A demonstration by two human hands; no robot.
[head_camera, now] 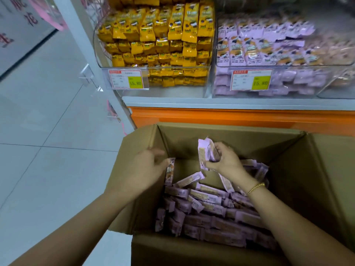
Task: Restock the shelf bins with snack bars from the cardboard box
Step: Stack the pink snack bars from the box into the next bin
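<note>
The purple bars [207, 206] lie heaped in the box [240, 143]. They cover its bottom from the near wall towards the far one and are piled highest on the right side. My right hand [225, 162] is inside the box, above the heap and near the far wall. Its fingers [221, 148] are curled round a bunch [208, 152] of several bars, held upright and clear of the pile. My left hand [142, 167] reaches in over the box's left flap. One bar [170, 170] stands on end right at its fingertips, but the hand is blurred and I cannot tell whether it grips that bar or only touches it. A gold bracelet [256, 188] sits on my right wrist, over the heap.

Just beyond the box's far wall runs an orange panel [230, 117], and above that is the grey shelf [211, 101]. On the shelf, straight beyond the box, stands a clear purple bin [288, 65] stacked with packets in the same purple wrapper. Beyond the box's left corner stands a yellow bin [157, 67] packed with yellow packets. Each bin carries a price tag on its front, one [125, 78] on the yellow bin and one [251, 80] on the purple. Left of the box is pale tiled floor [48, 131].
</note>
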